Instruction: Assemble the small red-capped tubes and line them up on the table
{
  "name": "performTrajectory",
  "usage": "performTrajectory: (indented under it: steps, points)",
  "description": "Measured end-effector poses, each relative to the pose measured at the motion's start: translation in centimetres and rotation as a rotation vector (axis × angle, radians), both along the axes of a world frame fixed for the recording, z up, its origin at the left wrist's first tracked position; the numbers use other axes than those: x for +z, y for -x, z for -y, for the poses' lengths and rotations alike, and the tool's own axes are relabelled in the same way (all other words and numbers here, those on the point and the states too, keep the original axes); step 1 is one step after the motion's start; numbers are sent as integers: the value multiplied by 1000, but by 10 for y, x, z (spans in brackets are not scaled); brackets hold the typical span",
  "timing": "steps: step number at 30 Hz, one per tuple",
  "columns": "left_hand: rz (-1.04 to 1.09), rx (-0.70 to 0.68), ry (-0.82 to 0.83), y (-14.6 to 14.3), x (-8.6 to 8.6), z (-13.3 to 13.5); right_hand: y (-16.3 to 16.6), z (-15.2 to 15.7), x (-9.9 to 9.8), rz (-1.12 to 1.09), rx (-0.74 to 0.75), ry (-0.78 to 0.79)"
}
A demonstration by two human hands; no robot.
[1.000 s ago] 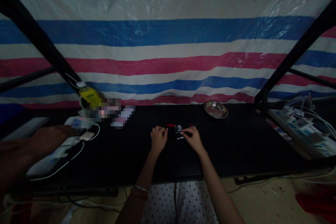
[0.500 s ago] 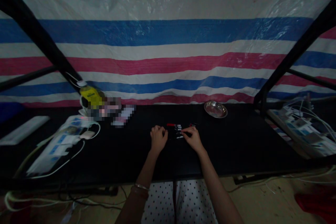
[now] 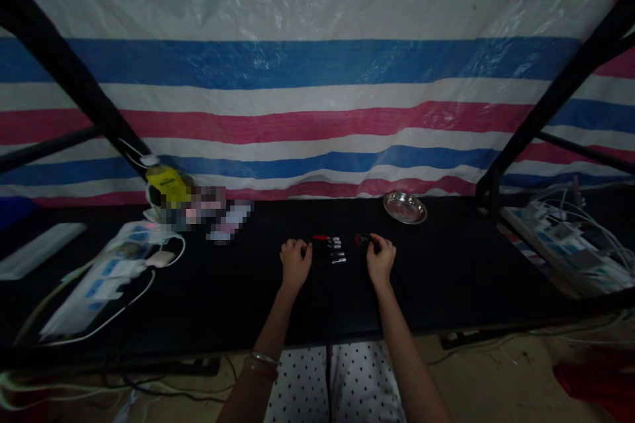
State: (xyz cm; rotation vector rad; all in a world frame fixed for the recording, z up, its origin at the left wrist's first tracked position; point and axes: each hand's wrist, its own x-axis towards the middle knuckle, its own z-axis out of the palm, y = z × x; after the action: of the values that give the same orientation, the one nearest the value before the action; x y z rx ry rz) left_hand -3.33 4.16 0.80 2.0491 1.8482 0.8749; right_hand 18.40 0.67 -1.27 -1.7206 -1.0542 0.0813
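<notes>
The left hand (image 3: 296,263) curls at the left ends of slim, silver-tipped, pen-like rods (image 3: 336,246), one red and the others dark, lying in a row on the black counter (image 3: 342,307); whether its grip pinches one, I cannot tell. The right hand (image 3: 381,260) curls beside small red-and-black pieces (image 3: 360,238) right of the rods, its grip likewise too dark to tell, with a round metal dish (image 3: 405,209) farther back.
</notes>
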Motion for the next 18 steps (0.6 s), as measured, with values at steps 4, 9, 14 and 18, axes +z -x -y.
performTrajectory:
  steps: [4, 9, 14, 18]
  points:
    - [32, 1, -1, 0, 0, 0, 1, 0, -5, 84, 41, 63]
    - [57, 5, -25, 0, -1, 0, 1, -3, -13, 76, 11, 62]
    - [28, -57, -131, -3, 10, 7, -1, -6, -17, 54, 20, 79]
    - [-62, -212, -193, -13, 21, 18, 0, -5, -14, 88, 60, 151]
